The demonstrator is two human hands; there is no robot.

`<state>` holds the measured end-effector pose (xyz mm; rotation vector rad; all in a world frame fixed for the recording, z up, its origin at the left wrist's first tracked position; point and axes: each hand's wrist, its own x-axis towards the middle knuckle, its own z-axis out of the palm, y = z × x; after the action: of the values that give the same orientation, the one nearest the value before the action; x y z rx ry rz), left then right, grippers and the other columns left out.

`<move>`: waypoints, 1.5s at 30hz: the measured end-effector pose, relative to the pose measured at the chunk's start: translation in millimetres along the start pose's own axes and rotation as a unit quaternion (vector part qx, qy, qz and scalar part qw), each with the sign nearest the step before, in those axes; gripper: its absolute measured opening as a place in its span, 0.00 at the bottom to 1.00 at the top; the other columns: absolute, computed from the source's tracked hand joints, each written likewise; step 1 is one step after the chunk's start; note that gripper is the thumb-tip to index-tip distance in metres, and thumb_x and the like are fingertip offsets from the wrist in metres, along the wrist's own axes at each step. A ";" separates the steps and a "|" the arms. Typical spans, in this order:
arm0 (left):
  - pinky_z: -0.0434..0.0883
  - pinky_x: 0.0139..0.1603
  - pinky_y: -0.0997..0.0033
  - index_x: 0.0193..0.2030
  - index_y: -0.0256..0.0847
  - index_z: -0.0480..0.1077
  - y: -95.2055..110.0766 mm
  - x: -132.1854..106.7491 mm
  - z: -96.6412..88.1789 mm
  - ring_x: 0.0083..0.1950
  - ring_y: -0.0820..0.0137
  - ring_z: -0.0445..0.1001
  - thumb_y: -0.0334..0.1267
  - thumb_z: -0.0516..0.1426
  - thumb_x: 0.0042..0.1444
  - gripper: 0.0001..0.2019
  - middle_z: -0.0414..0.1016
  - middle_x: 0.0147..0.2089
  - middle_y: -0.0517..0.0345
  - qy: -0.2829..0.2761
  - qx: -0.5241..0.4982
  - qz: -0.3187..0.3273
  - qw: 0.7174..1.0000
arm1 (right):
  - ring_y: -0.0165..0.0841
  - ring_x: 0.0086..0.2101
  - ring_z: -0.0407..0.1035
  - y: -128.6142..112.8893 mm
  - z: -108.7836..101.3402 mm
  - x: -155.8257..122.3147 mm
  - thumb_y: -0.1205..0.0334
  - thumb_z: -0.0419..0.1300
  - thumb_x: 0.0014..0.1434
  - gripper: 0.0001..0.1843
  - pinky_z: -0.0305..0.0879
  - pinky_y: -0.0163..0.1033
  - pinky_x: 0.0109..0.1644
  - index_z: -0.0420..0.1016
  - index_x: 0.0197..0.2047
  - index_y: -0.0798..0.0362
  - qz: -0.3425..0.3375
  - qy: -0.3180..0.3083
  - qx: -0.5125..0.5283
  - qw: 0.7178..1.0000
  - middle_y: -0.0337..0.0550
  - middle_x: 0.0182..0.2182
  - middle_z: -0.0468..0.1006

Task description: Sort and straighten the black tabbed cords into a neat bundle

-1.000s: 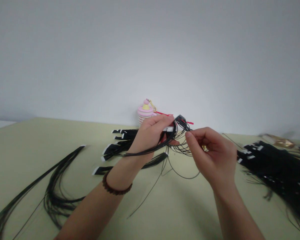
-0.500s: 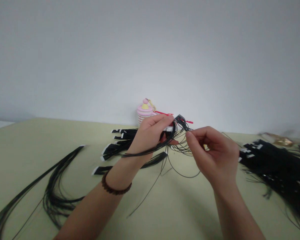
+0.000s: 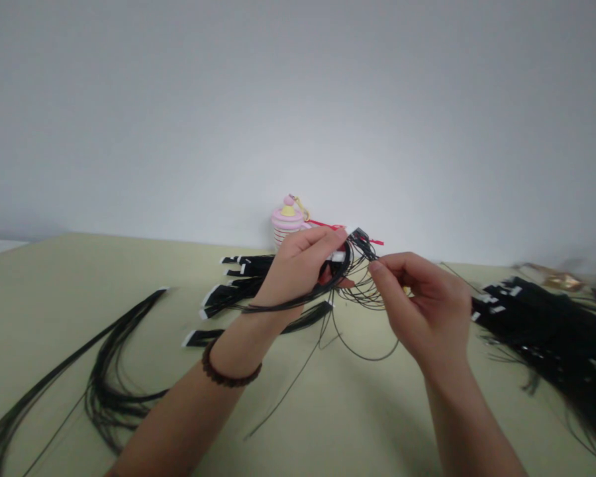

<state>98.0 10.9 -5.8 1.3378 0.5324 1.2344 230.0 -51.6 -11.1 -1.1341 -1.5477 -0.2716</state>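
My left hand [image 3: 298,265] is closed round a bundle of thin black strands [image 3: 298,301] with a white tab near my fingertips; the strands bend back across my wrist and fan out to the right. My right hand [image 3: 420,305] pinches one thin black strand [image 3: 365,356] between thumb and forefinger, just right of the bundle's splayed tip. That strand loops down onto the pale green table [image 3: 129,278]. A brown bead bracelet [image 3: 228,374] is on my left wrist.
Black strips with white ends [image 3: 228,291] lie behind my left hand. A loose black strand bunch [image 3: 104,371] curves at the left. A large black pile [image 3: 551,338] lies at the right. A pink striped trinket [image 3: 288,222] stands by the grey wall.
My right hand has shifted slightly left and down, and the loose strand's loop hangs lower on the table. My left hand has barely moved.
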 end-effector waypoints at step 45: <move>0.73 0.21 0.75 0.28 0.39 0.71 -0.3 -1.9 1.7 0.21 0.77 0.65 0.43 0.57 0.52 0.10 0.68 0.27 0.59 -0.005 0.021 -0.017 1.000 | 0.22 0.17 0.54 1.3 -4.7 1.9 0.68 0.55 0.55 0.10 0.49 0.29 0.19 0.73 0.24 0.56 0.037 -0.093 0.066 0.993 0.33 0.15 0.62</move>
<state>99.0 8.6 -6.3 1.3645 0.5747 1.1940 234.2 -53.3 -8.4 -1.1353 -1.6566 -0.0127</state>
